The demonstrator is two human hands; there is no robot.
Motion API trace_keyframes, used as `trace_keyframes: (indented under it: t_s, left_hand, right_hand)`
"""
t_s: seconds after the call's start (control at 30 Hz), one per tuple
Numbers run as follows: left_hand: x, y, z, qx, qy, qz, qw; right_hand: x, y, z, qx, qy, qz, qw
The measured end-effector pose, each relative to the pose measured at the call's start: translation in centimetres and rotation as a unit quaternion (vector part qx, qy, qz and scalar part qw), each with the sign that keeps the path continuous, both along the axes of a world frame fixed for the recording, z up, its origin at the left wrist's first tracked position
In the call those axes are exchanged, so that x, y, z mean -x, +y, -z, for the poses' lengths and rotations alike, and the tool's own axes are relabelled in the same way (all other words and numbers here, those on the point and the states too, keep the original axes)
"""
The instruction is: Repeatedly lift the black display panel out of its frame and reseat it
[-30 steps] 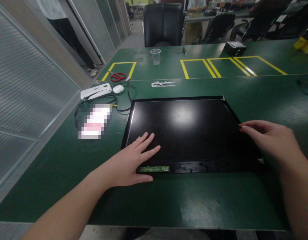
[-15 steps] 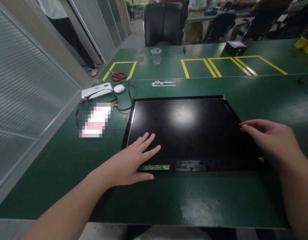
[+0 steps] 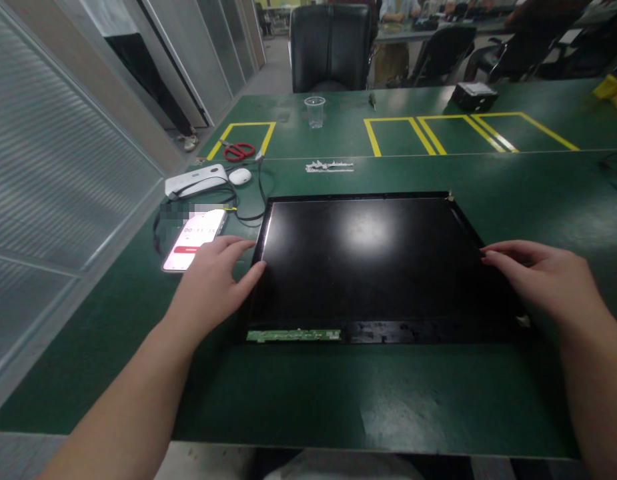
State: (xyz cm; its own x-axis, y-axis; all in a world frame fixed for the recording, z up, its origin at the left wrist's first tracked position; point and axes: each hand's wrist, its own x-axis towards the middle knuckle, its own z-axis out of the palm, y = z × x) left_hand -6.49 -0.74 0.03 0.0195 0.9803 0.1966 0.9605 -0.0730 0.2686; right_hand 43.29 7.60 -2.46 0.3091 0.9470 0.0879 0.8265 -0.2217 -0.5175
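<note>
A black display panel [image 3: 368,267] lies flat on the green table [image 3: 308,400]. Along its lower left edge runs a narrow green circuit board [image 3: 293,335]. My left hand [image 3: 213,277] is at the panel's left edge, thumb and fingers apart, with the thumb and a fingertip touching the frame. At the right edge, my right hand [image 3: 543,273] pinches the panel's frame between thumb and fingers. Small light tabs show at the panel's two right corners.
Left of the panel are a lit phone [image 3: 193,240], a white power strip [image 3: 195,181], a white mouse [image 3: 239,176], black cables and red scissors [image 3: 239,152]. Farther back are white scraps [image 3: 329,167], a plastic cup [image 3: 315,113] and a black box [image 3: 474,97]. People are beyond.
My left hand has moved left and away from me, off the panel's lower left surface to its left edge, uncovering the circuit board. My right hand has stayed at the right edge.
</note>
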Motion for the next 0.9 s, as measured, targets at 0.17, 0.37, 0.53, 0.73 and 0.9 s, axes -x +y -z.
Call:
trace_keyframes:
  t_s: [0.17,0.37,0.53,0.73,0.9]
  left_hand:
    - [1.2,0.8,1.1,0.102,0.02,-0.002,0.995]
    - [1.2,1.4,1.5,0.109,-0.092,-0.008,0.99]
    - [0.0,1.6,1.3,0.083,-0.278,-0.101,0.952]
    - [-1.7,1.6,1.2,0.065,-0.534,-0.205,0.818]
    - [-2.2,1.8,1.6,0.037,-0.583,-0.209,0.785]
  right_hand:
    - [0.1,0.0,-0.2,0.014,-0.003,0.019,1.0]
    - [0.3,0.1,-0.5,0.028,-0.002,0.026,0.999]
    - [0.1,0.2,-0.2,0.011,-0.009,0.029,0.999]
    - [-0.1,0.1,-0.1,-0.01,-0.012,0.016,1.0]
    - [-0.1,0.1,-0.1,0.009,-0.011,0.032,0.999]
